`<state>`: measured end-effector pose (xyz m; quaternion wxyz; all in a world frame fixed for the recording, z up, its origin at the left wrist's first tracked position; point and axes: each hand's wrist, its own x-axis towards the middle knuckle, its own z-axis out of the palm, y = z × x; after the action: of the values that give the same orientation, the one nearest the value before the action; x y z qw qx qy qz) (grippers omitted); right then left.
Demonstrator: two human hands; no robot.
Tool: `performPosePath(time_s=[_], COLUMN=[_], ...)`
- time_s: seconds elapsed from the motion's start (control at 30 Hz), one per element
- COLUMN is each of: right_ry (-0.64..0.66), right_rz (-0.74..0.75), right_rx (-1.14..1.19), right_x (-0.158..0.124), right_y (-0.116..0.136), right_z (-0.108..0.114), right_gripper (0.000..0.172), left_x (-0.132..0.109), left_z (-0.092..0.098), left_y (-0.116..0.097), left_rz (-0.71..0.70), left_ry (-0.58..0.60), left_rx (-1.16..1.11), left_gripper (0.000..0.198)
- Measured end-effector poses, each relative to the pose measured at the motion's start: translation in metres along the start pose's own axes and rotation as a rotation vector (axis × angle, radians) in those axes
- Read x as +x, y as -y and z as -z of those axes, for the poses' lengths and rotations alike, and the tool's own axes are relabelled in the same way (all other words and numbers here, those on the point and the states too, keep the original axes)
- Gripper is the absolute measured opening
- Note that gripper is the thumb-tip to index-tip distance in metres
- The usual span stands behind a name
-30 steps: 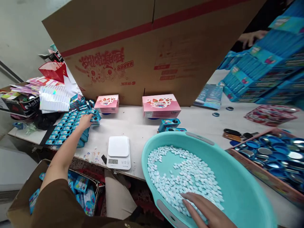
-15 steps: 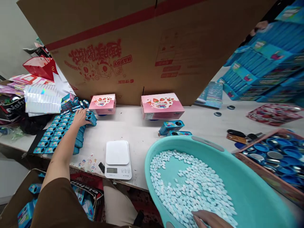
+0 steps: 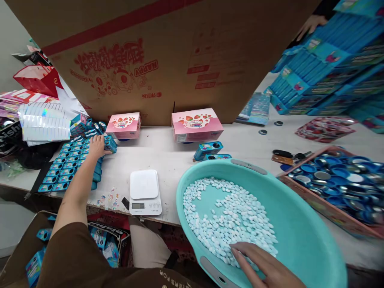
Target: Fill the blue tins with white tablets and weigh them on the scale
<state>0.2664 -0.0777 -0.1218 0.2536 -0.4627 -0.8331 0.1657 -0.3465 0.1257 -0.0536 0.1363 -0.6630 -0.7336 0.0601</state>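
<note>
Over the far right part of the rows of small blue boxes [image 3: 66,164] rests my left hand [image 3: 96,147], its fingers bent down round a box top and the thumb out to the right. The held box is mostly covered by the hand. My right hand [image 3: 264,266] reaches into the oval turquoise basin [image 3: 306,224], fingers stretched out and touching the near side of the pale blue tablet candies [image 3: 228,216]. A white kitchen scale [image 3: 145,192] with a bare platform stands between my hands.
Two pink strawberry boxes [image 3: 196,124] stand before a big carton [image 3: 174,60]. Two blue boxes [image 3: 208,149] sit behind the basin. At right are a tray of blue-and-silver lids [image 3: 339,176], black-handled tools [image 3: 282,154] and stacked blue packs [image 3: 318,72]. Another person's hand [image 3: 312,25] shows behind.
The view has shifted a little rightward and down. My right hand has come further into view over the candies. My left hand stays at the blue boxes.
</note>
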Motion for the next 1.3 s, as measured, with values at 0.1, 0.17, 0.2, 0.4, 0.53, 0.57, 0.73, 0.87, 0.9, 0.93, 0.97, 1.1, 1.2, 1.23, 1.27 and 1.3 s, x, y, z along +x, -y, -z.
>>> performPosePath(time_s=[0.1, 0.17, 0.2, 0.4, 0.53, 0.57, 0.73, 0.87, 0.9, 0.93, 0.97, 1.1, 1.2, 1.23, 1.27, 1.3], right_ry=[-0.033, -0.021, -0.014, 0.008, -0.097, -0.135, -0.299, -0.335, -0.341, -0.350, -0.361, -0.397, -0.396, -0.391, -0.384, -0.373], right_rz=[0.018, 0.007, -0.001, 0.080, 0.137, 0.124, 0.027, 0.020, 0.025, 0.028, 0.031, 0.041, 0.061, 0.064, 0.063, 0.058], right_rx=[-0.023, -0.027, -0.024, 0.011, -0.021, -0.029, 0.049, 0.128, 0.140, 0.153, 0.164, 0.186, 0.190, 0.191, 0.191, 0.191], right_x=[0.010, 0.016, 0.018, 0.022, 0.014, 0.010, -0.008, -0.016, -0.017, -0.018, -0.019, -0.021, -0.020, -0.020, -0.019, -0.019], right_y=[0.015, 0.023, 0.026, 0.027, 0.014, 0.010, -0.002, 0.000, 0.001, 0.001, 0.002, 0.003, 0.006, 0.007, 0.009, 0.011], right_z=[0.008, 0.013, 0.015, 0.025, 0.046, 0.052, 0.066, 0.060, 0.058, 0.057, 0.055, 0.052, 0.050, 0.049, 0.048, 0.048], right_gripper=[0.033, 0.030, 0.029, 0.023, 0.018, 0.016, 0.013, 0.013, 0.013, 0.013, 0.014, 0.014, 0.012, 0.011, 0.011, 0.011], left_x=[-0.014, -0.018, -0.018, -0.003, 0.019, 0.023, 0.040, 0.047, 0.046, 0.043, 0.038, -0.009, -0.063, -0.082, -0.099, -0.115], left_z=[0.015, 0.031, 0.040, 0.078, 0.080, 0.080, 0.073, 0.071, 0.073, 0.077, 0.081, 0.108, 0.121, 0.121, 0.119, 0.115], left_y=[-0.021, -0.053, -0.076, -0.262, -0.346, -0.357, -0.388, -0.397, -0.393, -0.386, -0.376, -0.308, -0.253, -0.238, -0.225, -0.215], left_rz=[-0.014, -0.072, -0.125, -0.473, -0.463, -0.481, -0.632, -0.530, -0.512, -0.503, -0.498, -0.381, -0.209, -0.151, -0.091, -0.034], left_ry=[-0.158, -0.286, -0.329, -0.197, -0.019, 0.010, 0.096, 0.127, 0.111, 0.082, 0.039, -0.136, -0.172, -0.168, -0.163, -0.157], left_rx=[-0.142, -0.266, -0.329, -0.561, -0.556, -0.549, -0.560, -0.689, -0.703, -0.712, -0.722, -0.751, -0.733, -0.732, -0.739, -0.751], left_gripper=[0.091, 0.079, 0.072, 0.039, 0.054, 0.060, 0.061, 0.060, 0.061, 0.062, 0.061, 0.053, 0.050, 0.049, 0.048, 0.047])
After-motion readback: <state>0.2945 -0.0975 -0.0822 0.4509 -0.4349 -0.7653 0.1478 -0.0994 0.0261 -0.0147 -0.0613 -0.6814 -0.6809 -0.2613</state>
